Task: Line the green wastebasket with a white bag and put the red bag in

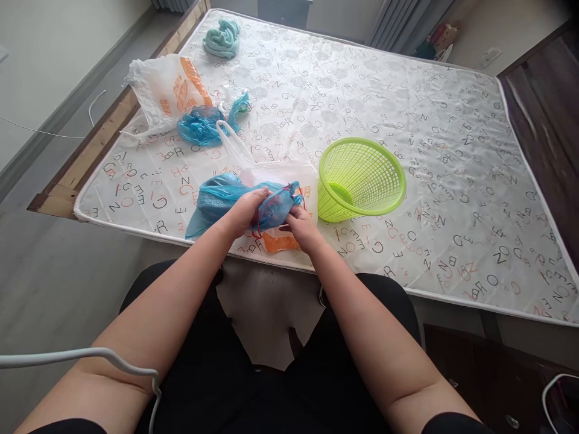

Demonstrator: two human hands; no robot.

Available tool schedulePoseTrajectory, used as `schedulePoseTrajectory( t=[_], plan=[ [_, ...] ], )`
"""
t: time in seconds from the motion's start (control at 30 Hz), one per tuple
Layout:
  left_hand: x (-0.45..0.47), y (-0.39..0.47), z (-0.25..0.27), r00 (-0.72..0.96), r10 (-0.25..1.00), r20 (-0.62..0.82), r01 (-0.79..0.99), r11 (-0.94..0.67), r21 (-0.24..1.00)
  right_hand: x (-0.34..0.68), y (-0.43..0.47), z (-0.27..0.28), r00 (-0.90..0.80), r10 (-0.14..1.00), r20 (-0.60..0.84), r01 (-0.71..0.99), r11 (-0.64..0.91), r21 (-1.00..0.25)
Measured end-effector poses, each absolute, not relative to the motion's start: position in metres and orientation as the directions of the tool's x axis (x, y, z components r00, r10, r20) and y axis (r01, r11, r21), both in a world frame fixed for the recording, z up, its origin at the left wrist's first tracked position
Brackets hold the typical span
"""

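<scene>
A blue plastic bag [217, 202] lies at the front edge of the mattress, its left part bulging over something dark inside. My left hand [246, 212] is closed around the bag's gathered middle. Fingers of my right hand [302, 228] pinch its bunched right end from below. Red string or handle strips hang at that end; what the bag holds there is hidden. Under both hands lies a white plastic bag [271, 172] with orange print, one handle loop standing up. Just right of my right hand, a green mesh basket [328, 202] leans tilted, its opening facing up and right.
The letter-printed mattress [452, 199] spans the view on a wooden bed frame [97, 144]. Farther left lie a white-and-orange plastic bag [158, 87], a crumpled blue bag [201, 125] and a teal cloth [221, 39]. A white cable [90, 358] crosses near my left forearm.
</scene>
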State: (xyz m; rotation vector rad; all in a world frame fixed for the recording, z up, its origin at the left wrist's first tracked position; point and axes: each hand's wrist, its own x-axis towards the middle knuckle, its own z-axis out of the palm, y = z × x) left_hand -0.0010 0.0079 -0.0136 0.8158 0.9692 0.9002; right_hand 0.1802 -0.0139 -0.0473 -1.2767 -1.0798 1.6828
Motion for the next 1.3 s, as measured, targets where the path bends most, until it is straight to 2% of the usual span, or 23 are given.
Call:
schedulePoseTrajectory(
  t=[0.07,0.13,0.27,0.5,0.7,0.8,0.87,0.97,1.03,1.1,1.17,1.3],
  plan=[
    [-0.002,0.011,-0.017,0.153,0.939,-0.308,-0.234,0.337,0.912,0.181,-0.013,-0.047,-0.201,0.923,-0.327,-0.133,-0.357,-0.925],
    [-0.004,0.014,-0.019,0.096,0.954,-0.285,-0.224,0.3,0.927,0.182,-0.012,-0.045,-0.188,0.936,-0.299,-0.2,-0.334,-0.921],
    [-0.007,0.014,-0.02,0.148,0.954,-0.261,-0.204,0.287,0.936,0.185,-0.013,-0.041,-0.16,0.952,-0.261,-0.272,-0.297,-0.915],
    [-0.005,0.008,-0.017,0.283,0.923,-0.262,-0.071,0.293,0.954,0.186,-0.012,-0.039,-0.119,0.966,-0.231,-0.281,-0.256,-0.925],
    [-0.003,0.008,-0.018,0.295,0.919,-0.263,-0.206,0.33,0.921,0.183,-0.013,-0.043,-0.187,0.953,-0.24,-0.243,-0.282,-0.928],
    [-0.002,0.008,-0.016,0.287,0.924,-0.253,-0.236,0.324,0.916,0.183,-0.014,-0.043,-0.151,0.958,-0.245,-0.227,-0.275,-0.934],
    [0.0,0.008,-0.013,0.259,0.937,-0.236,-0.242,0.3,0.923,0.185,-0.016,-0.039,-0.065,0.979,-0.195,-0.172,-0.204,-0.964],
    [0.001,0.01,-0.012,0.125,0.977,-0.17,-0.189,0.192,0.963,0.187,-0.023,-0.029,0.032,0.999,0.031,0.103,0.028,-0.994],
    [0.001,0.011,-0.013,0.01,0.996,-0.086,-0.095,0.087,0.992,0.186,-0.027,-0.023,-0.004,0.983,0.184,0.256,0.178,-0.95],
    [0.003,0.01,-0.014,-0.04,0.999,-0.01,-0.01,0.009,1.0,0.183,-0.029,-0.022,-0.079,0.97,0.23,0.267,0.243,-0.933],
    [0.006,0.006,-0.014,-0.006,1.0,0.019,0.034,-0.019,0.999,0.18,-0.029,-0.025,-0.156,0.978,0.139,0.18,0.166,-0.97],
    [0.016,-0.012,-0.008,0.234,0.972,0.037,0.225,-0.091,0.97,0.179,-0.023,-0.037,-0.296,0.931,-0.214,0.013,-0.22,-0.975]
  ],
)
